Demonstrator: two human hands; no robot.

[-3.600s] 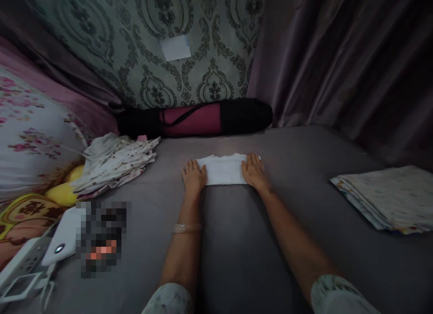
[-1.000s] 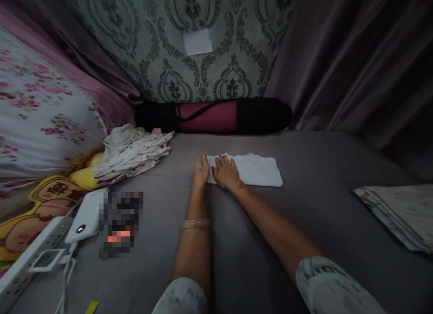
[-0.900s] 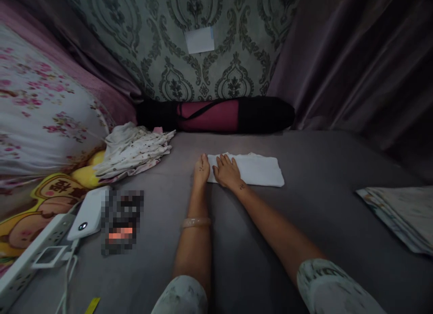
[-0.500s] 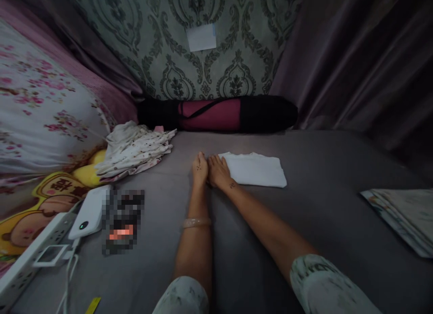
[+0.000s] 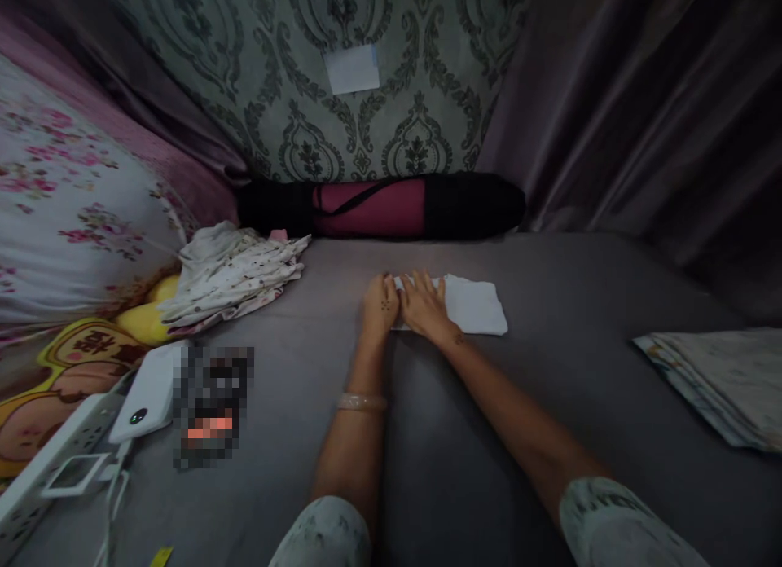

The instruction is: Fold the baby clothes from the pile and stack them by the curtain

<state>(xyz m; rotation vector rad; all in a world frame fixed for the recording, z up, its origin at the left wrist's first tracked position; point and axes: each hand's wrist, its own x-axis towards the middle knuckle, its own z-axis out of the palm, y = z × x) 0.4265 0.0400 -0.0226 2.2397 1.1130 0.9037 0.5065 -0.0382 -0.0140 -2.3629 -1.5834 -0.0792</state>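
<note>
A folded white cloth (image 5: 476, 306) lies flat on the grey bed sheet, its right part uncovered. My right hand (image 5: 424, 306) presses on the left part of it, palm down with fingers spread. Beside it, my left hand (image 5: 380, 305) is closed at the cloth's left end, the fingers curled and mostly hidden from above. The two hands nearly touch. A pale bangle (image 5: 362, 402) is on my left forearm.
A black and pink long bag (image 5: 372, 207) lies along the wall. On the left are crumpled clothes (image 5: 238, 270), a white power bank (image 5: 150, 392), a power strip (image 5: 58, 457) and a blurred-out object (image 5: 213, 408). Folded fabric (image 5: 721, 380) lies at the right.
Both hands have moved right onto the white cloth; the right hand now covers more of it with fingers wider apart. The view has shifted slightly.
</note>
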